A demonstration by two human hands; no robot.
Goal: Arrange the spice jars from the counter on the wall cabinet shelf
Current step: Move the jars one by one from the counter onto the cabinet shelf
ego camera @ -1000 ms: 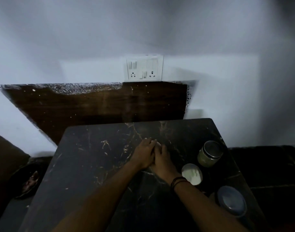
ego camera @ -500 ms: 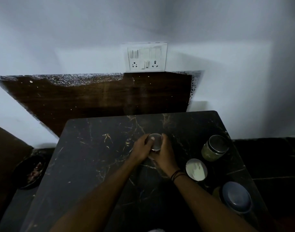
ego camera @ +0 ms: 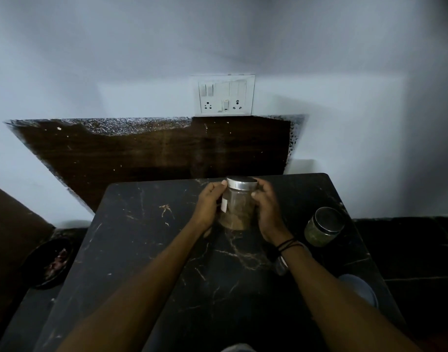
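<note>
A clear glass spice jar [ego camera: 236, 208] with a silver lid and brown powder inside is lifted above the black marble counter [ego camera: 146, 240]. My left hand [ego camera: 208, 206] grips its left side and my right hand [ego camera: 267, 209] its right side. To the right on the counter stands a second jar [ego camera: 323, 226] with a dark lid and greenish contents. A blue-lidded container [ego camera: 362, 288] shows partly behind my right forearm. No wall cabinet shelf is in view.
A white switch and socket plate [ego camera: 224, 96] is on the wall above a dark wooden panel [ego camera: 141, 153]. A dark bowl [ego camera: 50, 262] sits low at the left, beside the counter. Dark floor tiles lie to the right.
Both hands, first closed together low on the counter, have raised the silver-lidded jar upright off the surface. The white-lidded jar is now hidden behind my right arm.
</note>
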